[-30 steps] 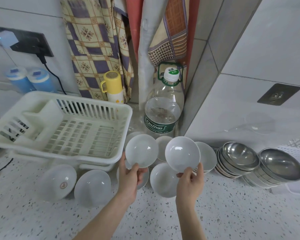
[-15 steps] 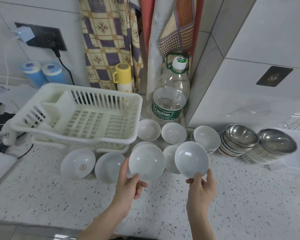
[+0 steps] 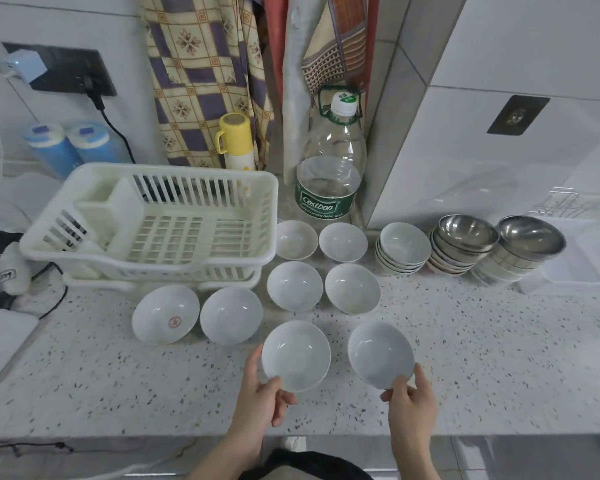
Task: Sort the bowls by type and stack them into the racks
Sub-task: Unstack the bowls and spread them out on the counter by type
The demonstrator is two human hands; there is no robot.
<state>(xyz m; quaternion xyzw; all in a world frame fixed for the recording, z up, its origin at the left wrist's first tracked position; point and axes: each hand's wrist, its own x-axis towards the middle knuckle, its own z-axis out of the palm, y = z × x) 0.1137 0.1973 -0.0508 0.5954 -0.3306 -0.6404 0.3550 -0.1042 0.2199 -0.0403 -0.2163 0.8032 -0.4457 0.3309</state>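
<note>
My left hand (image 3: 260, 400) grips a white bowl (image 3: 296, 355) by its near rim, above the counter's front part. My right hand (image 3: 411, 398) holds a second white bowl (image 3: 380, 355) the same way, to the right. Several loose white bowls rest on the counter beyond them, one (image 3: 165, 318) with a red mark inside. A stack of white bowls (image 3: 403, 247) stands further right, then two stacks of steel bowls (image 3: 465, 242) (image 3: 527, 244). The white plastic rack (image 3: 153, 220) sits at the back left with nothing in it.
A big water bottle (image 3: 329, 168) and a yellow flask (image 3: 235, 142) stand behind the bowls. A white tray (image 3: 579, 258) lies at the far right under a wire rack (image 3: 568, 202). Cables and a white device (image 3: 0, 341) occupy the left. The counter edge runs just below my hands.
Both hands have drawn back toward me and down with their bowls, away from the cluster. The view has pulled back, showing more bowls and the counter's front edge.
</note>
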